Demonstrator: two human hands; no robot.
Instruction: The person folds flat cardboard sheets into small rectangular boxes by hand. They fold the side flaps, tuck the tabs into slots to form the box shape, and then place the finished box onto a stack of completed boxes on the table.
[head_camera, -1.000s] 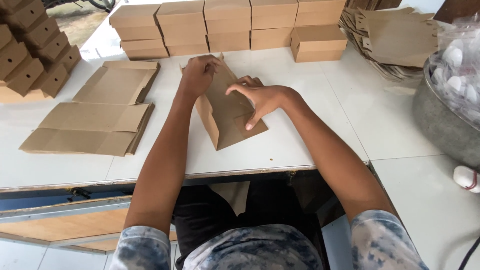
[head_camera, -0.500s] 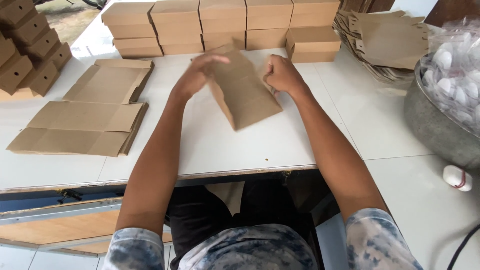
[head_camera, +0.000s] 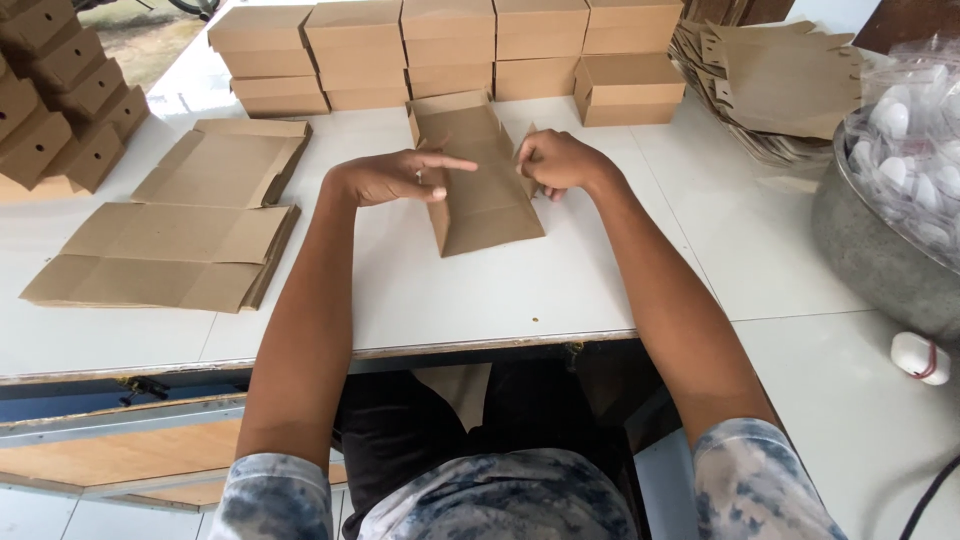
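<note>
Head view. A brown cardboard box blank, half folded into a sleeve, lies on the white table straight in front of the person. Left hand is on the blank's left edge, fingers stretched out flat across its top, index extended; open, not clasping. Right hand is on the blank's right edge, fingers curled in, pinching a side flap. Just behind the blank: a row of finished brown boxes, stacked. Well left of the blank: two piles of flat blanks, and further left a slanted row of small boxes. Right of the blank: a loose heap of cut cardboard, then a metal basin holding white wrapped items.
</note>
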